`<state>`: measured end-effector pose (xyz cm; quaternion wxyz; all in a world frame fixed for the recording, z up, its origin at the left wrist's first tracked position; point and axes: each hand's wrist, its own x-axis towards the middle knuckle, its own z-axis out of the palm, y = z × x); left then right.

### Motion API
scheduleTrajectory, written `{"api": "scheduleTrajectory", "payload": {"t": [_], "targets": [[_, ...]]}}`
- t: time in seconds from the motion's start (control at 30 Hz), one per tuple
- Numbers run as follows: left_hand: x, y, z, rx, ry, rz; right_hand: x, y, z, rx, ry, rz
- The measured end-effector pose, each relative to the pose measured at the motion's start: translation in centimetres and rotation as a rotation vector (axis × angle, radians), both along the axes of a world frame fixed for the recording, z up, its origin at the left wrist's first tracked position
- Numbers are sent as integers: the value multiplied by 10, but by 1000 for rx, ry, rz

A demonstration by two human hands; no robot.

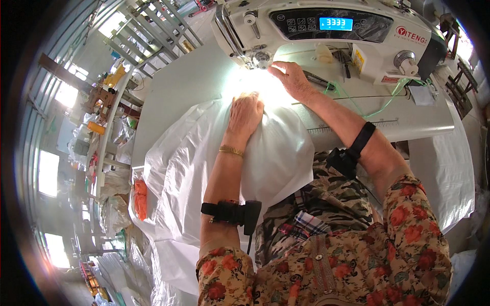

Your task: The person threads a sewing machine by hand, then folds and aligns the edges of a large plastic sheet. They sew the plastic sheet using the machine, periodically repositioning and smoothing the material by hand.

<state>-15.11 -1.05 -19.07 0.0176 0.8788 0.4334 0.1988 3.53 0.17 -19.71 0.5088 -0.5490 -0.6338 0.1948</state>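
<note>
A large white sheet of thin, fabric-like material [184, 158] spreads over the sewing table and drapes off its front toward my lap. My left hand [245, 115] rests on it just in front of the sewing machine's head [250, 30], fingers bent down and closed on the sheet, with folds running out from them. My right hand [293, 81] is beside the needle area, its fingers bent together close to a round knob [262, 62]. Lamp glare washes out the needle, the fingertips and whatever the right fingers pinch.
A lit display [336, 24] glows on the machine. Dark snips [319, 80] and green thread [377, 109] lie right of my right hand. An orange bundle [140, 199] hangs at the table's left edge. A cluttered shelf [109, 127] stands farther left; metal racks [153, 35] stand behind.
</note>
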Motion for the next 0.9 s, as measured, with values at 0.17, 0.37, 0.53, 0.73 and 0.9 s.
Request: {"api": "scheduleTrajectory", "payload": {"t": [0.17,0.37,0.53,0.73,0.9], "targets": [[1,10,-7,82,2,-4,-2,4,-4,57,-21,-15],[2,6,-4,42,-53,14,-4,4,-9,16,-72,-16],[-21,-52,9,-217,-366,-152,4,-31,6,-37,-124,151],[-106,-241,-36,-191,-236,39,30,-197,-13,175,-92,149],[-158,-363,-109,-88,-95,609,17,-265,-66,-208,-6,248]]}}
